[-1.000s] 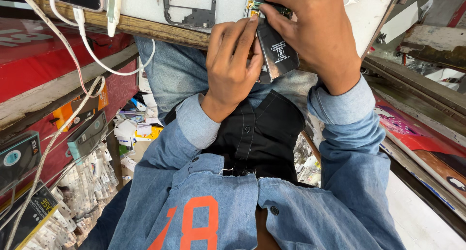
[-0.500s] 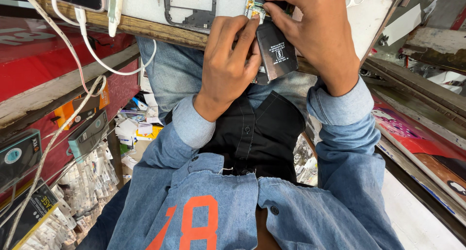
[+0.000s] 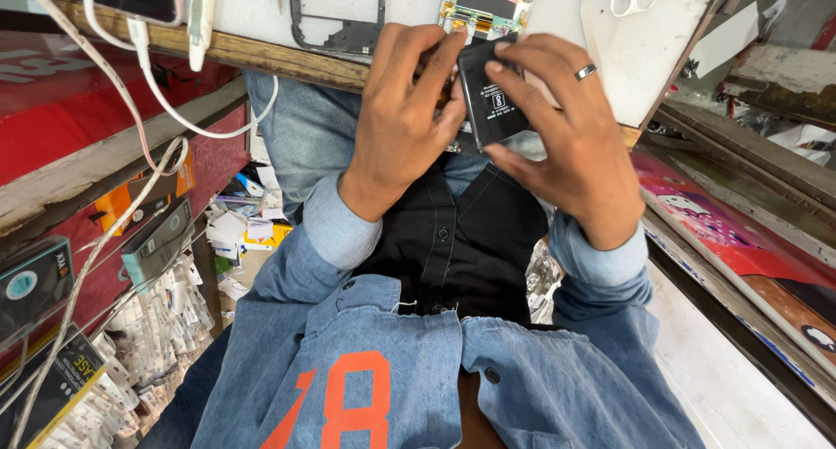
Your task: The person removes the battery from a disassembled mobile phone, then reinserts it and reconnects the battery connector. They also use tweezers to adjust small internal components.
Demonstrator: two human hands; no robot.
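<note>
Head view: both hands work at the edge of a white worktop point(image 3: 610, 57) with a wooden rim. Left hand point(image 3: 401, 127) and right hand point(image 3: 566, 144) pinch a black phone battery point(image 3: 488, 92) between their fingers, just over an opened phone's circuit board point(image 3: 488, 0). White cables point(image 3: 148, 74) hang left; red shelving point(image 3: 78, 127) flanks the cramped stall.

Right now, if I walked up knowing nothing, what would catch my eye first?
Most likely the two hands in the upper middle: the left hand and the right hand, which wears a ring, both grip a flat black phone battery at the edge of a white worktop. Just behind it lies an opened phone with its circuit board bare. White charging cables trail down at the upper left.
</note>
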